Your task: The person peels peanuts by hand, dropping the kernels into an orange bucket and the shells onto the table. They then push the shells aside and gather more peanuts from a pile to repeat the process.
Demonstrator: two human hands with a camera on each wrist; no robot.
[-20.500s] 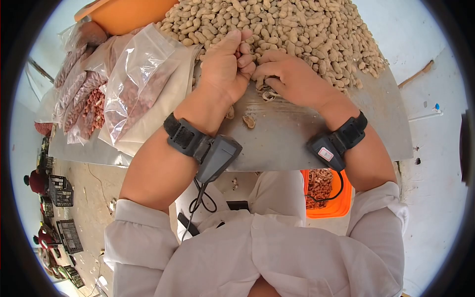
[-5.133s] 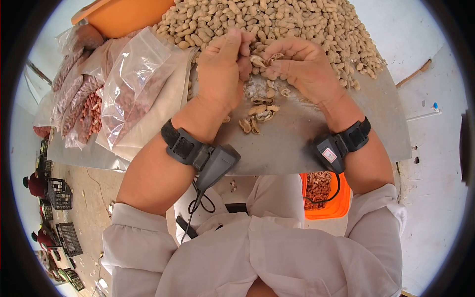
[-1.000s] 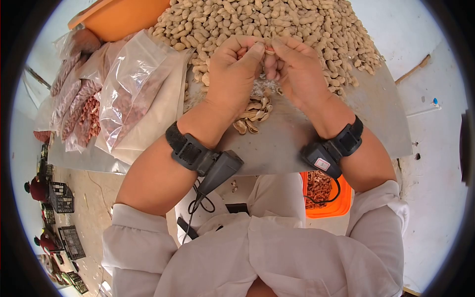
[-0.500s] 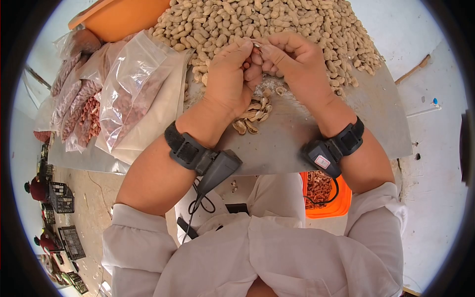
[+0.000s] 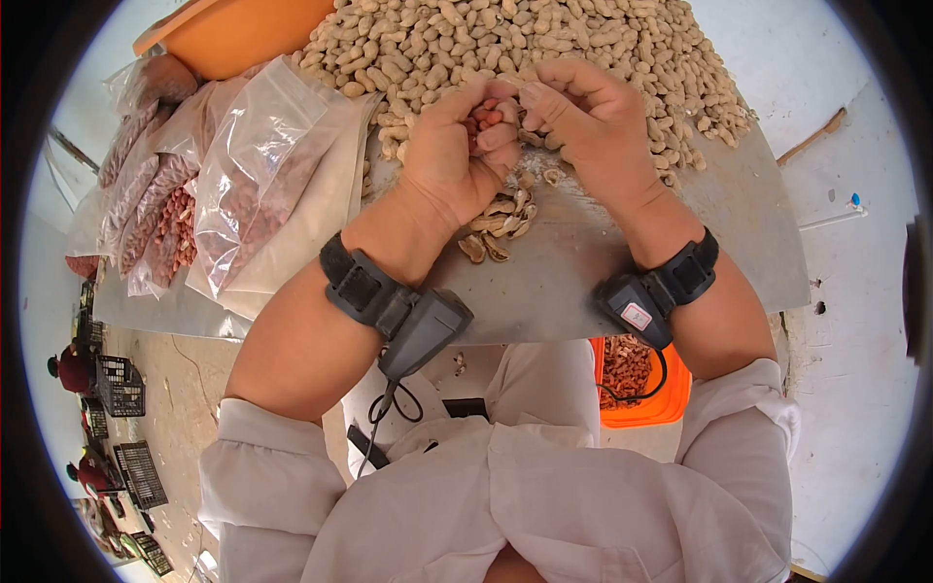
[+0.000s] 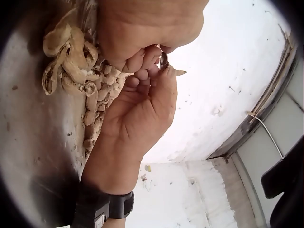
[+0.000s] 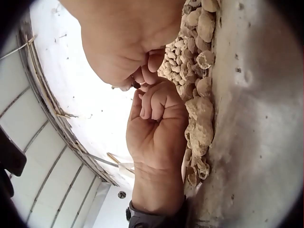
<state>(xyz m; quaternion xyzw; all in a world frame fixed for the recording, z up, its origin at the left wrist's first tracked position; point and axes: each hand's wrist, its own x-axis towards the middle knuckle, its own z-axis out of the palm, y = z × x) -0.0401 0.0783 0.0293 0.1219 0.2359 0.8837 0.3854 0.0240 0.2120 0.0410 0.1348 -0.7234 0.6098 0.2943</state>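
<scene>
Curled fingers of the left hand (image 5: pixel 442 155) cradle several red peanut kernels (image 5: pixel 489 118) above the table. Against its fingertips, the right hand (image 5: pixel 607 126) pinches a small piece of peanut shell, whose pale tip (image 6: pixel 180 72) sticks out past the right hand (image 6: pixel 137 116) in the left wrist view. A dark spot shows between the two hands there. In the right wrist view the left hand (image 7: pixel 159 126) meets the right hand (image 7: pixel 133 40) at the fingertips. Cracked shells (image 5: pixel 503 220) lie on the table just below the hands.
A large heap of unshelled peanuts (image 5: pixel 554 39) spreads behind the hands. Plastic bags of red kernels (image 5: pixel 258 185) lie at left, beside an orange basin (image 5: pixel 243 39). Under the table's front edge (image 5: pixel 544 325) stands an orange container (image 5: pixel 666 413) of reddish pieces. People and black crates are far left.
Cracked shells have piled up on the table since the earliest frame. Over the last half second the left hand has turned, showing more kernels, and the right thumb has shifted slightly right.
</scene>
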